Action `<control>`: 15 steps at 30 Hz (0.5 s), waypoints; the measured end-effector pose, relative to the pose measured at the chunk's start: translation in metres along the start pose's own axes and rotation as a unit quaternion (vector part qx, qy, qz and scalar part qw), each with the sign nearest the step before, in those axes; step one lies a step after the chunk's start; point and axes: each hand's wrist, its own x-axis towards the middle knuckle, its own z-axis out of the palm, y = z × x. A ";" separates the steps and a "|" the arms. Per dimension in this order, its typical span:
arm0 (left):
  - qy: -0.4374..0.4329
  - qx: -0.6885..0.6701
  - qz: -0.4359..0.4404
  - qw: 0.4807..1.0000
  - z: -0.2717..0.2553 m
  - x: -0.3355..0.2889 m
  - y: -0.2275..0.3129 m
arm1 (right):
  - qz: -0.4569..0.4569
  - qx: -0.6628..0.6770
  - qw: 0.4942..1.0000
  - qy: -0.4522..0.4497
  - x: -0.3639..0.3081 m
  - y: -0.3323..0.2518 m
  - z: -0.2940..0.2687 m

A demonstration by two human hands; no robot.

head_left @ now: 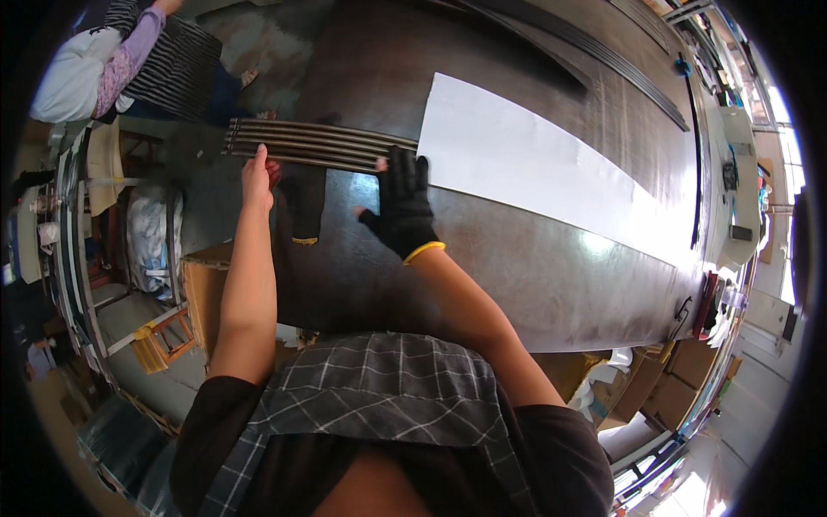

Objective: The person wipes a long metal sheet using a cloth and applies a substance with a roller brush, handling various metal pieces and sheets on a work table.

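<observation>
Several slim brown strips or rods point(319, 140) lie side by side in a bundle, reaching past the left edge of the dark table. My bare left hand point(261, 178) grips the near side of the bundle close to its left end, thumb on top and fingers curled beneath. Over the bundle's right end is my right hand point(403, 202), in a black glove with a yellow cuff and bare fingertips. Its fingers are spread, and the fingertips overlap the strips; whether they press on them I cannot tell. A long white sheet point(525, 159) starts right beside that end.
A black cloth item with a yellow edge point(306, 215), perhaps a glove, lies on the table point(517, 267) near my left hand. Long dark strips point(594, 56) lie at the far side. A person point(129, 69) stands far left. A cardboard box point(207, 297) is by my left arm.
</observation>
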 end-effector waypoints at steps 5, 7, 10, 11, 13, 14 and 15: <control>0.003 -0.032 0.055 0.998 -0.005 -0.020 0.050 | 0.006 0.152 0.978 0.143 -0.031 -0.010 -0.065; -0.023 -0.080 0.097 0.992 -0.002 -0.042 0.083 | 0.141 0.207 0.958 0.139 -0.087 0.029 -0.066; -0.083 -0.137 0.153 0.975 -0.009 -0.084 0.117 | 0.317 0.573 0.735 0.177 -0.111 0.084 -0.108; -0.085 -0.145 0.159 0.973 -0.015 -0.103 0.122 | 0.310 0.647 0.658 0.230 -0.104 0.085 -0.130; -0.102 -0.164 0.156 0.969 -0.031 -0.127 0.113 | 0.347 0.703 0.526 0.329 -0.096 0.076 -0.157; -0.095 -0.159 0.148 0.971 -0.044 -0.130 0.102 | 0.334 0.724 0.491 0.349 -0.102 0.092 -0.153; -0.114 -0.148 0.122 0.975 -0.060 -0.124 0.087 | 0.235 0.799 0.459 0.309 -0.123 0.108 -0.141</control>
